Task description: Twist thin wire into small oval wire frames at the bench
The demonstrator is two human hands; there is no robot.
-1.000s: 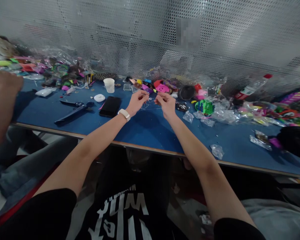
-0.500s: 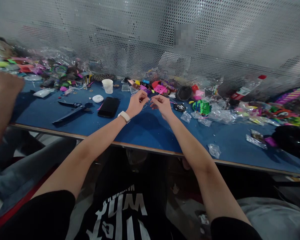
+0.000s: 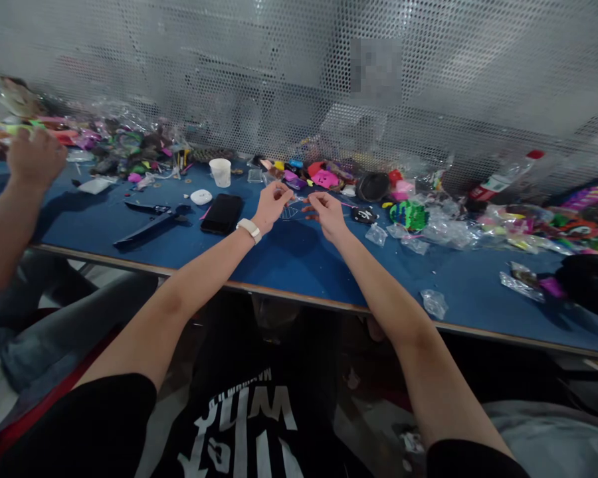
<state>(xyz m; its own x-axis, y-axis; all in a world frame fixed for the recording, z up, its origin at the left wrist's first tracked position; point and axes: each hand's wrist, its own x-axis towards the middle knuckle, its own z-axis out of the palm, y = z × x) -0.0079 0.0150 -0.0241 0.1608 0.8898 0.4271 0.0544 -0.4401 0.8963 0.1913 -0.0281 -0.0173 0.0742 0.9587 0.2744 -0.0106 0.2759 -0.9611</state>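
My left hand [image 3: 275, 202], with a pale band [image 3: 249, 230] at the wrist, is pinched above the blue table [image 3: 299, 265]. Facing it across a small gap, my right hand [image 3: 325, 211] has thumb and forefinger pressed together. Between and below the fingertips shows a thin, pale, thread-like item [image 3: 290, 212], too fine to make out clearly. What each fingertip grips is too small to name. A pink stick end shows by my right hand, near a black round piece [image 3: 364, 214].
A black phone [image 3: 222, 214], white case [image 3: 200, 197], paper cup [image 3: 220, 172] and dark folded tool [image 3: 149, 222] lie left. Colourful pieces and clear bags [image 3: 448, 229] line the back, with a bottle [image 3: 503, 180] at right. Another person's hand [image 3: 36, 156] is far left.
My fingertips are slightly farther apart, and the pink stick at my right hand now points rightward instead of up. The other person's hand has moved. The view has shifted a little.
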